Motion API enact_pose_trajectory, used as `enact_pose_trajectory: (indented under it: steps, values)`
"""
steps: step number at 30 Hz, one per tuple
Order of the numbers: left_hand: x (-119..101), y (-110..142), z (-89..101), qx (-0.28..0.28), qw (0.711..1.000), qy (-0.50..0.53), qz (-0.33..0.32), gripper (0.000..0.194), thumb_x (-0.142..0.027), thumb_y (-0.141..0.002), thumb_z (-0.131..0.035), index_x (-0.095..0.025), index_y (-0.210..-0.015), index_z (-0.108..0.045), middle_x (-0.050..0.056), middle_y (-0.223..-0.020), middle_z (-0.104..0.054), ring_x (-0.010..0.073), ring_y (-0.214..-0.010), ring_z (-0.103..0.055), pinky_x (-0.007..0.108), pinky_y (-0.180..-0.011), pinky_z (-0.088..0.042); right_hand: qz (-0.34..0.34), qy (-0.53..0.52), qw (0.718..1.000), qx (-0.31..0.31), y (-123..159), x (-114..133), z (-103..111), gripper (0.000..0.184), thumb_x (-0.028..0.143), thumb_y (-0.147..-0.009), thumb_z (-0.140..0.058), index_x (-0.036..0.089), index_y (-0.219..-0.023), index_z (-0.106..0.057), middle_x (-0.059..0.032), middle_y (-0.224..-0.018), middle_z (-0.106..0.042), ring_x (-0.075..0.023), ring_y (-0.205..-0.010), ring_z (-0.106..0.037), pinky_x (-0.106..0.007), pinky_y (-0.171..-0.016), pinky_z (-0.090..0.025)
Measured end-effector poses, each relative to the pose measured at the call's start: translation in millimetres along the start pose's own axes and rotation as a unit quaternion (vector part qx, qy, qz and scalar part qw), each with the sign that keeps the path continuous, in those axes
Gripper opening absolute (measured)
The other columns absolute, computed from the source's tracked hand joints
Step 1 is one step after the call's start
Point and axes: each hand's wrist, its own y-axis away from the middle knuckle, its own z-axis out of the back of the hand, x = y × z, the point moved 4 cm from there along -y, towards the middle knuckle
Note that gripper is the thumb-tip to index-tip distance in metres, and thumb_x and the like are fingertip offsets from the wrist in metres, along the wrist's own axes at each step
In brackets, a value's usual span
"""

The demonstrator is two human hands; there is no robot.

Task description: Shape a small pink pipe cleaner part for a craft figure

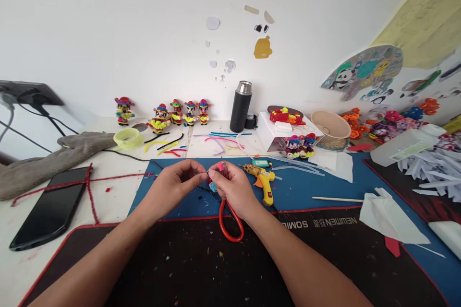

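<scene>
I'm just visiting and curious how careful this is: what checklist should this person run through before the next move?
1. Hands together: ok; left hand and right hand meet at the fingertips.
2. Small dark piece there identifiable: cannot tell, mostly covered.
3. Yellow plastic glue gun nearby: ok, beside the right hand.
4. Glue gun cool: cannot tell.
5. Flat black phone uncovered: not ok; fuzzy dark-red stem across it.
6. Black cylindrical metal-topped bottle upright: ok.

A glue gun (265,186) lies right of the right hand (234,186).
</scene>
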Motion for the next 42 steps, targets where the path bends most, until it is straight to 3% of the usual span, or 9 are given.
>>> enact_pose_trajectory:
  steps: [19,30,35,42]
  values:
    - [-5.7,2.6,-1.3,-0.031,0.998,-0.049,-0.011,0.029,-0.051,-0.088,-0.066,-0.022,-0.084,-0.070,0.001,-0.078,-0.071,0.0189,-0.072,-0.063,0.028,-0.065,-0.050,0.009,0.055,0.998,-0.001,-0.5,-3.7,0.3,0.030,0.049,-0.088,-0.071,0.020,-0.090,-0.064,0.0079,-0.062,-0.044,-0.0085,-0.048,-0.034,-0.023,-0.045,-0.027]
    - [-6.1,2.8,-0.7,-0.036,0.999,-0.029,-0.010,0.026,-0.048,-0.085,-0.067,-0.022,-0.082,-0.068,0.001,-0.078,-0.071,0.0189,-0.072,-0.064,0.028,-0.067,-0.051,0.010,0.028,1.000,-0.007,0.0,-3.2,1.8,0.032,0.051,-0.087,-0.072,0.021,-0.089,-0.063,0.0089,-0.059,-0.041,-0.0085,-0.047,-0.030,-0.024,-0.045,-0.025]
    - [-4.7,2.4,-0.6,-0.030,0.999,-0.027,-0.008,0.027,-0.049,-0.085,-0.067,-0.022,-0.082,-0.068,0.001,-0.078,-0.070,0.0191,-0.073,-0.064,0.028,-0.067,-0.051,0.008,-0.002,1.000,-0.017,-1.6,-2.2,4.6,0.030,0.047,-0.086,-0.074,0.021,-0.082,-0.060,0.0098,-0.056,-0.036,-0.0076,-0.046,-0.027,-0.023,-0.044,-0.022]
    - [-4.0,2.5,-1.5,-0.022,0.999,-0.030,-0.007,0.025,-0.047,-0.087,-0.067,-0.022,-0.084,-0.069,0.000,-0.078,-0.069,0.0187,-0.073,-0.063,0.028,-0.067,-0.049,0.004,-0.007,1.000,-0.022,-2.4,-5.9,5.5,0.041,0.053,-0.087,-0.074,0.022,-0.073,-0.051,0.0101,-0.053,-0.033,-0.0075,-0.045,-0.027,-0.024,-0.043,-0.021]
